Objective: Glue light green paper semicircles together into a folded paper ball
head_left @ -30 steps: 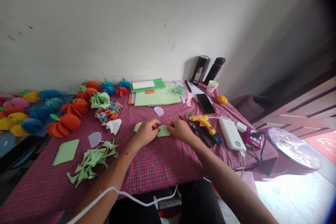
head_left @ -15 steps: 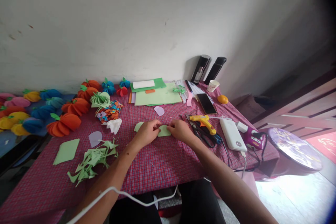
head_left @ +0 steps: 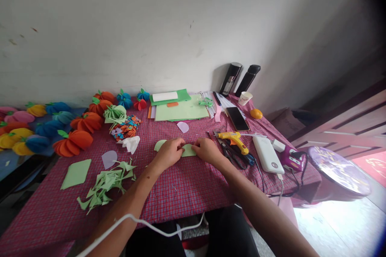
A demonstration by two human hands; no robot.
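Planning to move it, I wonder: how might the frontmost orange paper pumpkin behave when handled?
The orange paper pumpkin, built of thin leaves, is probably light. Its fanned edges may crush if squeezed. Rounded sides might let it rock.

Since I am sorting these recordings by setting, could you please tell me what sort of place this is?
It looks like a papercraft workspace, possibly in a home: the cloth-covered table holds orange paper pumpkins, light-green paper scraps and a yellow glue gun.

near cloth [head_left: 181,190] gives passage; beside the right hand [head_left: 207,149], glue gun [head_left: 238,143] and scissors [head_left: 229,153] obstruct.
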